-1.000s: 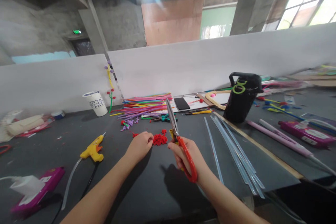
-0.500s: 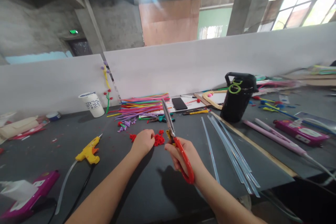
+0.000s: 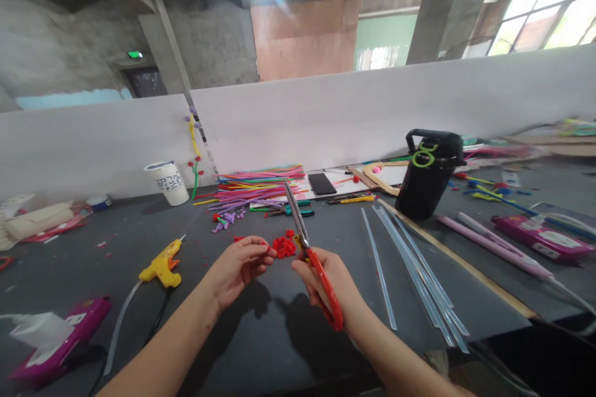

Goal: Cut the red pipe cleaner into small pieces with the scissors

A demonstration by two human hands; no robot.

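My right hand (image 3: pixel 333 285) grips red-handled scissors (image 3: pixel 311 257), blades closed and pointing up and away. My left hand (image 3: pixel 239 268) is raised a little off the dark table (image 3: pixel 261 335), palm turned inward, fingertips pinched on a small red piece I can barely make out. Just beyond both hands lies a small heap of red pipe-cleaner bits (image 3: pixel 284 245). Farther back is a bundle of coloured pipe cleaners (image 3: pixel 256 189).
A yellow glue gun (image 3: pixel 162 265) lies at left with its cord, a purple wipes pack (image 3: pixel 60 335) nearer left. Clear glue sticks (image 3: pixel 414 267) fan out at right beside a black bottle (image 3: pixel 431 173). A white paper cup (image 3: pixel 168 182) and a white partition (image 3: pixel 354 111) stand behind.
My left hand has lifted from the red heap and turned palm inward, drawing back toward me. The scissors tilted slightly left and stayed in my right hand.
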